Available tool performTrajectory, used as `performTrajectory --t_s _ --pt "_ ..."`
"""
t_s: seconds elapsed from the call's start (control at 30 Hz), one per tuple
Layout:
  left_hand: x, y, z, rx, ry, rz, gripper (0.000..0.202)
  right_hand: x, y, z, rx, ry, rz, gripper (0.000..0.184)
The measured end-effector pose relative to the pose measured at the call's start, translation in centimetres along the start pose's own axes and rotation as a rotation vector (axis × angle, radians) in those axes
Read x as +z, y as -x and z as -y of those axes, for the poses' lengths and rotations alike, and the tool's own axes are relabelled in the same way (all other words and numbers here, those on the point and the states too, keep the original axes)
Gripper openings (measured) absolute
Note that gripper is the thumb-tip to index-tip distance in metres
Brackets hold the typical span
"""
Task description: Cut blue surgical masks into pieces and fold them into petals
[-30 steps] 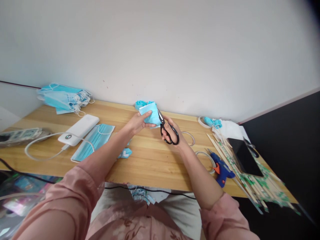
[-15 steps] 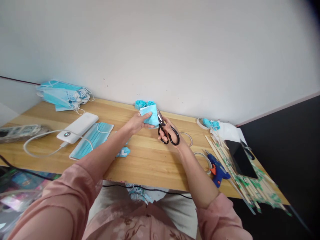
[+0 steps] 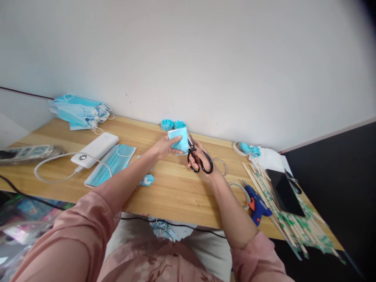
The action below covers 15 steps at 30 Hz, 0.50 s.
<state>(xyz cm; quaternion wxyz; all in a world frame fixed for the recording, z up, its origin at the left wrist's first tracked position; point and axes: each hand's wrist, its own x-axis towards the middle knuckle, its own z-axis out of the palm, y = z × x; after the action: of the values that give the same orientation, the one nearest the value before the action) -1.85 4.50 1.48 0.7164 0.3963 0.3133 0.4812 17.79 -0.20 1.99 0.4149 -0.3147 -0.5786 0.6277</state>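
My left hand (image 3: pixel 167 146) pinches a folded light-blue square of face-mask fabric (image 3: pixel 181 138), thumb across its front. In my right hand (image 3: pixel 200 154) is a pair of black-handled scissors (image 3: pixel 194 148), my fingers through the loops and the blades pointing up along the square's right edge. Whether the blades touch the fabric I cannot tell. Just behind the square, against the wall, sit two blue fabric rosettes (image 3: pixel 167 124). Blue scraps (image 3: pixel 147 179) lie near my left forearm.
At left are a pile of face masks (image 3: pixel 79 111), a white power bank (image 3: pixel 95 149) with cable, a flat mask (image 3: pixel 113 164) and a power strip (image 3: pixel 32 153). At right are a blue glue gun (image 3: pixel 258 203), tape rings (image 3: pixel 239 192), a phone (image 3: pixel 284 192) and wrapped chopsticks (image 3: pixel 308 231).
The whole view has shifted slightly, so things appear a little further right. Both hands keep their holds on the fabric square and the scissors, in nearly the same pose.
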Motion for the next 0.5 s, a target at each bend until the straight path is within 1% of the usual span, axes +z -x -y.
performTrajectory --t_s 0.17,0.5 --pt "0.22 0.13 -0.05 0.0 0.017 -0.007 0.052 0.06 -0.06 -0.06 -0.001 -0.005 -0.006 0.081" --pt "0.25 0.05 0.18 0.003 0.01 0.0 0.047 0.33 -0.05 0.16 -0.012 -0.006 -0.041 0.08"
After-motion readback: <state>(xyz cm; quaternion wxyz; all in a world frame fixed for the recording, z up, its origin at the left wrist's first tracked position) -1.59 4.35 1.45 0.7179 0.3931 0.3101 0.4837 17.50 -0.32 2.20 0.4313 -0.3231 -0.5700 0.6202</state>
